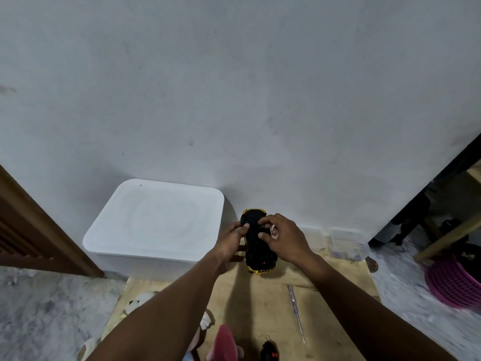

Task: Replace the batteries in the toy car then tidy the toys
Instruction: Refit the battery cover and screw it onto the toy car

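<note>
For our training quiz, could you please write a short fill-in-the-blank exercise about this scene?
1. Both hands hold the toy car with its ____ side facing up.
2. The storage box beside the car is ____ in colour.
3. The screwdriver lies on the ____ board.
4. The basket at the right is ____.

Missing words: black under; white; wooden; pink

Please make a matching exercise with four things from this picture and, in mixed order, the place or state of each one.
Things:
1. toy car
2. white box
3. screwdriver
4. pink basket

Places or states:
A. on the floor at the far right
B. lying alone on the wooden board
C. upside down, held in both hands
D. against the wall, lid closed

Pairs: 1-C, 2-D, 3-B, 4-A
</note>
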Demonstrator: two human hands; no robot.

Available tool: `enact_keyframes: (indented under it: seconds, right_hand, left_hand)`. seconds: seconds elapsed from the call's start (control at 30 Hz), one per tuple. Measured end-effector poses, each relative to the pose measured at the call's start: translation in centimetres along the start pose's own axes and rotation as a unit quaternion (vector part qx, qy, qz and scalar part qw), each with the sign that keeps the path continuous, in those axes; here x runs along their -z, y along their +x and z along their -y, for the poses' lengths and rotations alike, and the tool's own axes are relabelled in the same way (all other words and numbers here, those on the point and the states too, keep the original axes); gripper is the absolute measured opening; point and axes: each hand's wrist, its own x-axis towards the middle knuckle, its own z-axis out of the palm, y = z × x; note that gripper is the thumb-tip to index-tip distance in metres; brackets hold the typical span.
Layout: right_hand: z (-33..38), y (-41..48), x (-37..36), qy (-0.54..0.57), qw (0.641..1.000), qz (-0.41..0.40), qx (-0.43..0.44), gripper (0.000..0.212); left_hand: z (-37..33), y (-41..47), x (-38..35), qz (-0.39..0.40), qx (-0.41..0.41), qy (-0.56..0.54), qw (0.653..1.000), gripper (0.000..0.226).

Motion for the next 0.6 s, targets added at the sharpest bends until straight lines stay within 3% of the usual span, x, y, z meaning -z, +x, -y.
enact_keyframes:
  seconds: [0.2, 0.37, 0.6]
  right_hand:
    - [-0.30, -0.11, -0.15, 0.035, 0.999, -0.012, -0.031, 0.033]
    - [-0.34, 0.14, -0.24, 0.116, 0.991, -0.015, -0.064, 0.028]
    - [-0.53, 0.57, -0.52, 0.118, 0.990, -0.051, -0.051, 0.022]
  left_hand:
    - [-0.25, -0.17, -0.07, 0.006, -0.003, -0.012, 1.000, 0.021]
    - [-0.29, 0.02, -0.12, 0.013, -0.002, -0.003, 1.000, 0.023]
    - [-0.24, 0.12, 0.03, 0.018, -0.002, 0.002, 1.000, 0.030]
